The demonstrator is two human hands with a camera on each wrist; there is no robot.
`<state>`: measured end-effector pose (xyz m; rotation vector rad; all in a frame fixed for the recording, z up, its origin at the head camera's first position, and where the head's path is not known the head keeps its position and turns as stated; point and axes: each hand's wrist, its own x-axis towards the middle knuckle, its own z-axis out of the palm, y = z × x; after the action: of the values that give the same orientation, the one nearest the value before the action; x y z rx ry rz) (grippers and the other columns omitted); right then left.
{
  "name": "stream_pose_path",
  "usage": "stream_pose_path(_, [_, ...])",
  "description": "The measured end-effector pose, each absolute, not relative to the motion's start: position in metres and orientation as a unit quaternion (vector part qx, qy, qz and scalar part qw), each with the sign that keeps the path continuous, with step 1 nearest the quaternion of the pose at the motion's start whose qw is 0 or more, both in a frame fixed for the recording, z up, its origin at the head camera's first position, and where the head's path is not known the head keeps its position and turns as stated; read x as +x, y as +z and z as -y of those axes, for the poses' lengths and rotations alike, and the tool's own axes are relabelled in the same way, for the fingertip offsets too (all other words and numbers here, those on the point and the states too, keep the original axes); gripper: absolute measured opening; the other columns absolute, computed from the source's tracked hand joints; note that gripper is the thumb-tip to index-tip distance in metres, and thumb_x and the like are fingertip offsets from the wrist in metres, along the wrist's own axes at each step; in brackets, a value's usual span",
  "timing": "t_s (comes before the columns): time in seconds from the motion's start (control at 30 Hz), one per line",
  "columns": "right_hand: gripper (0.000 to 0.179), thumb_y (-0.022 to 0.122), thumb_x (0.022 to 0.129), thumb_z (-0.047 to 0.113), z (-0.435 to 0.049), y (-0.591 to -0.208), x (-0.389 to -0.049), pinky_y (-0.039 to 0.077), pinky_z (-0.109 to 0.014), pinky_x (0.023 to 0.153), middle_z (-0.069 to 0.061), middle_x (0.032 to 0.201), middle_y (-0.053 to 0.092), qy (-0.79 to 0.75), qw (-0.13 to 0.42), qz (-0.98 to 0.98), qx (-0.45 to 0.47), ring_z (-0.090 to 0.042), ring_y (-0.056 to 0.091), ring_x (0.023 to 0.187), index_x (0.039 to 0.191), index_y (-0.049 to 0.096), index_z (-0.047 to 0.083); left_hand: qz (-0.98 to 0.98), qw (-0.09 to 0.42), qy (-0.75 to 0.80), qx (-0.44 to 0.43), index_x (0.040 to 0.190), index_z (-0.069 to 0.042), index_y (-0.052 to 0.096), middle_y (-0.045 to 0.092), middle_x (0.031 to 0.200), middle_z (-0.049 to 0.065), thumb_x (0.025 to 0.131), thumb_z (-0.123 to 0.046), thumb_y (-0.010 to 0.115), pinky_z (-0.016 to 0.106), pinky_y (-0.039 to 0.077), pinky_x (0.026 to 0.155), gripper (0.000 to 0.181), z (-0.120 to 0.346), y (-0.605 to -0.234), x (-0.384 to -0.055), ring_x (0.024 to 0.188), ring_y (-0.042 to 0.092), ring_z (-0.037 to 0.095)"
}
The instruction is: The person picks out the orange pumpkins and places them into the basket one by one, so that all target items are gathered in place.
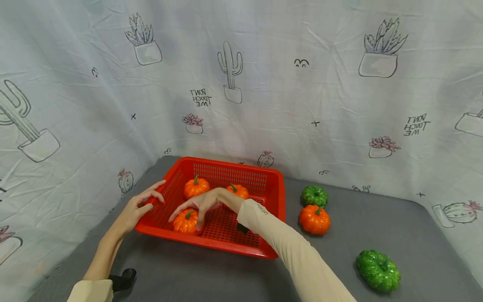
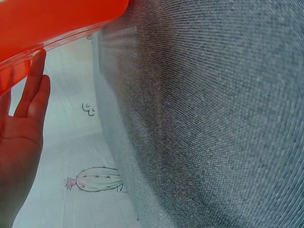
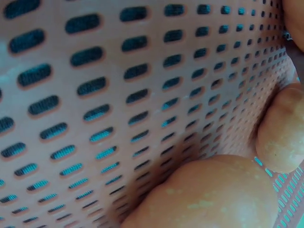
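The orange pumpkin [image 1: 183, 224] sits at eight o'clock in the red basket [image 1: 234, 247], beneath the right hand [image 1: 205, 203], whose thumb and fingers curl round its sides, the thumb toward four o'clock; it looks glossy and stiff, probably light, perhaps a hollow or foam model, so it should bear a firm pinch, though the slick skin might slide under a loose one; the best hold is likely low on the ribbed sides, below the widest part, since the thin green stem [image 1: 189, 214] looks the likeliest part to snap; a second pumpkin [image 1: 195, 191] lies at eleven o'clock in the basket, a third [image 1: 239, 193] at two, partly hidden by the right arm; the left hand [image 1: 137, 207] is at the basket's nine o'clock rim, its fingers loosely extended and touching it rather than clenched; beyond the basket, a small green pumpkin [image 1: 315, 196] and a fourth orange one [image 1: 315, 219] stand side by side at three o'clock, another green one [image 1: 378, 271] near four; all rests on a grey, cloth-like table [image 1: 396, 222], with a pale, creased curtain [image 1: 264, 84] of printed cacti at twelve.
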<state>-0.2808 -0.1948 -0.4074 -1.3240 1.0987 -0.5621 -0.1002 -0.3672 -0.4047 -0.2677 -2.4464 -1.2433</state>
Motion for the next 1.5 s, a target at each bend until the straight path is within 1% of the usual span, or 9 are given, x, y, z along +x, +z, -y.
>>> stream_pose_path(0.17, [0.083, 0.064, 0.077, -0.020, 0.1952, -0.4076, -0.2824, 0.038, -0.028, 0.100, -0.005, 0.150, 0.030, -0.223, 0.611, -0.475, -0.593, -0.001, 0.039, 0.120, 0.149, 0.025, 0.000, 0.869, 0.191, -0.444, -0.104, 0.098, -0.002, 0.060, 0.038, 0.146, 0.022, 0.095, 0.002, 0.044, 0.016, 0.025, 0.095, 0.017, 0.3660, -0.4066, -0.1011, 0.133, 0.031, 0.002])
stream_pose_path(0.33, [0.084, 0.061, 0.079, -0.020, 0.1946, -0.4054, -0.2841, 0.037, -0.027, 0.101, -0.002, 0.154, 0.024, -0.225, 0.626, -0.473, -0.577, 0.001, 0.035, 0.123, 0.151, 0.022, 0.002, 0.866, 0.191, -0.449, -0.108, 0.098, -0.002, 0.059, 0.037, 0.146, 0.023, 0.096, 0.001, 0.044, 0.018, 0.025, 0.095, 0.016, 0.3664, -0.4077, -0.1021, 0.134, 0.030, 0.003])
stream_pose_path(0.53, [0.077, 0.056, 0.082, -0.021, 0.1955, -0.4045, -0.2847, 0.036, -0.026, 0.101, -0.008, 0.157, 0.019, -0.244, 0.626, -0.473, -0.570, 0.002, 0.035, 0.124, 0.149, 0.023, -0.002, 0.863, 0.192, -0.454, -0.111, 0.097, -0.003, 0.059, 0.038, 0.146, 0.022, 0.096, 0.001, 0.044, 0.016, 0.025, 0.095, 0.015, 0.3677, -0.4067, -0.1004, 0.134, 0.031, 0.003])
stream_pose_path(0.77, [0.072, 0.057, 0.082, -0.021, 0.1970, -0.4036, -0.2839, 0.039, -0.028, 0.099, -0.008, 0.154, 0.027, -0.250, 0.626, -0.482, -0.560, 0.001, 0.034, 0.125, 0.146, 0.030, -0.004, 0.865, 0.198, -0.445, -0.119, 0.098, -0.003, 0.059, 0.039, 0.147, 0.012, 0.096, 0.002, 0.044, 0.013, 0.025, 0.093, 0.015, 0.3684, -0.4053, -0.0968, 0.133, 0.031, 0.001])
stream_pose_path(1.07, [0.073, 0.057, 0.081, -0.021, 0.1968, -0.4034, -0.2823, 0.035, -0.024, 0.102, -0.010, 0.154, 0.025, -0.239, 0.624, -0.486, -0.564, 0.001, 0.032, 0.123, 0.146, 0.029, -0.005, 0.867, 0.202, -0.439, -0.123, 0.097, -0.003, 0.059, 0.041, 0.147, 0.004, 0.095, 0.002, 0.045, 0.012, 0.025, 0.093, 0.015, 0.3669, -0.4075, -0.0986, 0.131, 0.031, -0.002])
stream_pose_path(1.17, [0.074, 0.057, 0.081, -0.021, 0.1956, -0.4033, -0.2822, 0.033, -0.023, 0.102, -0.009, 0.155, 0.024, -0.238, 0.625, -0.487, -0.562, 0.001, 0.032, 0.123, 0.147, 0.028, -0.004, 0.868, 0.199, -0.437, -0.125, 0.098, -0.004, 0.059, 0.040, 0.147, 0.005, 0.096, 0.002, 0.044, 0.011, 0.024, 0.093, 0.016, 0.3664, -0.4092, -0.0990, 0.131, 0.031, -0.002])
stream_pose_path(1.3, [0.073, 0.058, 0.081, -0.021, 0.1944, -0.4018, -0.2827, 0.033, -0.023, 0.102, -0.004, 0.154, 0.028, -0.245, 0.626, -0.493, -0.551, 0.002, 0.031, 0.125, 0.146, 0.030, -0.003, 0.866, 0.199, -0.442, -0.122, 0.097, -0.003, 0.059, 0.040, 0.146, 0.012, 0.095, 0.004, 0.044, 0.012, 0.026, 0.091, 0.017, 0.3662, -0.4094, -0.0990, 0.131, 0.032, -0.002])
stream_pose_path(1.4, [0.072, 0.058, 0.081, -0.021, 0.1950, -0.4004, -0.2832, 0.030, -0.022, 0.104, -0.005, 0.153, 0.030, -0.246, 0.624, -0.492, -0.555, 0.001, 0.031, 0.126, 0.146, 0.032, -0.004, 0.864, 0.199, -0.449, -0.114, 0.096, -0.002, 0.059, 0.041, 0.145, 0.016, 0.094, 0.005, 0.044, 0.013, 0.027, 0.090, 0.017, 0.3671, -0.4083, -0.0984, 0.130, 0.033, -0.002])
stream_pose_path(1.5, [0.072, 0.058, 0.080, -0.021, 0.1956, -0.3994, -0.2838, 0.029, -0.022, 0.104, -0.005, 0.152, 0.031, -0.243, 0.620, -0.494, -0.560, 0.001, 0.032, 0.125, 0.145, 0.033, -0.004, 0.863, 0.197, -0.452, -0.112, 0.097, -0.002, 0.059, 0.040, 0.145, 0.015, 0.095, 0.004, 0.044, 0.012, 0.027, 0.090, 0.016, 0.3673, -0.4071, -0.0988, 0.130, 0.032, -0.003])
